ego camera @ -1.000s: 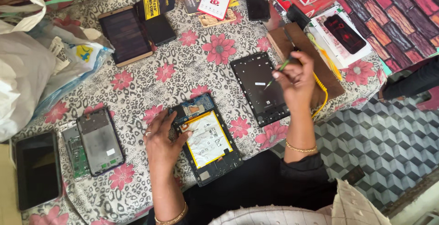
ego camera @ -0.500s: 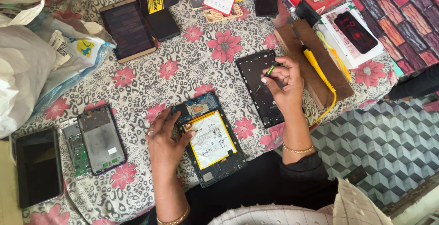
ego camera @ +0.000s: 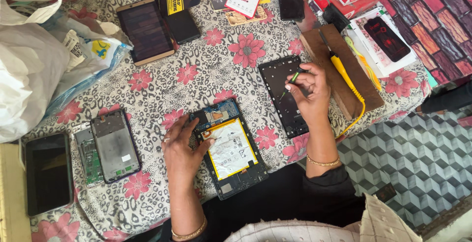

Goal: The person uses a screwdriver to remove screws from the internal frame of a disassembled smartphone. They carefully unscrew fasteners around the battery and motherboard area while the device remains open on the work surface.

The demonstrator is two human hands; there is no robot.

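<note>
Tablet (ego camera: 230, 154) at tabletop's (ego camera: 147, 193) near edge, back cover (ego camera: 287, 94) already off beside it, battery and board exposed. Left hand (ego camera: 183, 149) flat, steadying tablet. Right hand (ego camera: 309, 90) pinches screwdriver (ego camera: 293, 79) above cover; internals not yet removed.

Opened tablet (ego camera: 230, 151) lies centre on tabletop (ego camera: 196, 82), left hand (ego camera: 183, 149) on its left edge. Back cover (ego camera: 284, 94) just right of it, under right hand (ego camera: 309, 90) w/ small screwdriver (ego camera: 292, 80). Wooden block (ego camera: 339, 70) further right; 2 stripped phones (ego camera: 108, 146) far left.
</note>
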